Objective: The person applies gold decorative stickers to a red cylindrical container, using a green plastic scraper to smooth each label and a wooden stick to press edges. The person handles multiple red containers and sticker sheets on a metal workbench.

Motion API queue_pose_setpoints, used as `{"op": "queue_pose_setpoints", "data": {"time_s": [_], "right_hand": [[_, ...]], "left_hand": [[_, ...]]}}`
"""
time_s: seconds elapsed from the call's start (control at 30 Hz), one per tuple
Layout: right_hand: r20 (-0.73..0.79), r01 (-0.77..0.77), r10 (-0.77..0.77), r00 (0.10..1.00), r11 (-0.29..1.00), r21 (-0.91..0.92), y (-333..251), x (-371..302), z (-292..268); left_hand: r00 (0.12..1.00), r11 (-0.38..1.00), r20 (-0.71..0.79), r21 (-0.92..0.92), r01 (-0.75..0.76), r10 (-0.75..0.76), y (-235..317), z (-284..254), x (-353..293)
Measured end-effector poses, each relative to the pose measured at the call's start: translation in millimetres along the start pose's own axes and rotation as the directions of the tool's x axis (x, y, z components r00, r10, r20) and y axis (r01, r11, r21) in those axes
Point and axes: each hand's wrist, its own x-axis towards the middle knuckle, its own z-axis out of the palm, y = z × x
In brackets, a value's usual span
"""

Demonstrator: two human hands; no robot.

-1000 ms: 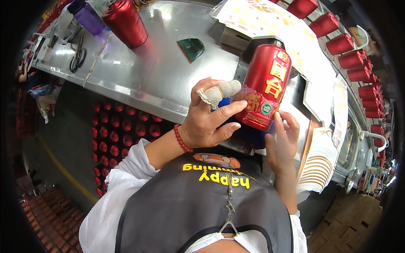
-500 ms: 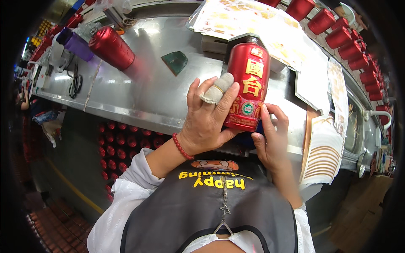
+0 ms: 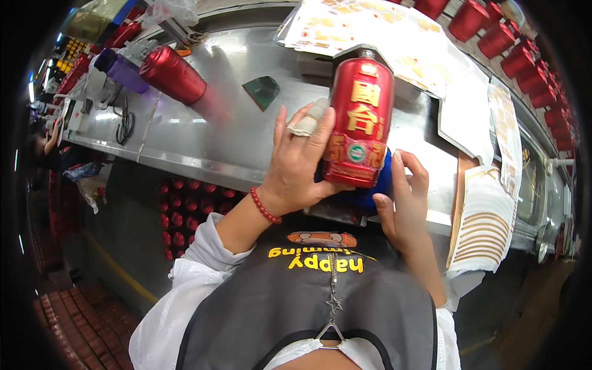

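A glossy red bottle (image 3: pixel 359 139) with gold characters and a green round emblem lies tilted in a dark holder at the bench's front. My left hand (image 3: pixel 296 160) grips its left side, thumb under the base; a pale cloth cot (image 3: pixel 308 119) covers one finger. Just right of the base is my right hand (image 3: pixel 404 200), apart from the bottle, thumb and forefinger spread with nothing seen between them. Something blue (image 3: pixel 382 179) shows beneath the bottle, partly hidden by it.
Sheets of gold labels (image 3: pixel 370 24) lie behind the bottle. A green scraper-like plate (image 3: pixel 262 91), another red bottle (image 3: pixel 172 74) and a purple bottle (image 3: pixel 120 69) are on the steel bench (image 3: pixel 228 142) to the left. White strips (image 3: pixel 484 222) hang at right; red bottles (image 3: pixel 530 74) line the far right.
My right hand has come off the bottle's lower right side and opened slightly. The left keeps its grip, and the blue thing shows more. The whole view has shifted a little.
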Motion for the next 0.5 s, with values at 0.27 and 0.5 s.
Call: {"op": "queue_pose_setpoints", "data": {"time_s": [0.27, 0.5], "right_hand": [[0.007, 0.013, -0.013, 1.0, 1.0, 0.014, -2, 6, 2], [-0.016, 0.068, -0.068, 0.998, 0.998, -0.018, 3, 7, 6]], "left_hand": [[0.997, 0.969, 0.06, -0.246, -0.025, 0.041, 1, -5, 16], [0.967, 0.794, 0.029, -0.565, 0.225, -0.254, 10, 7, 21]]}}
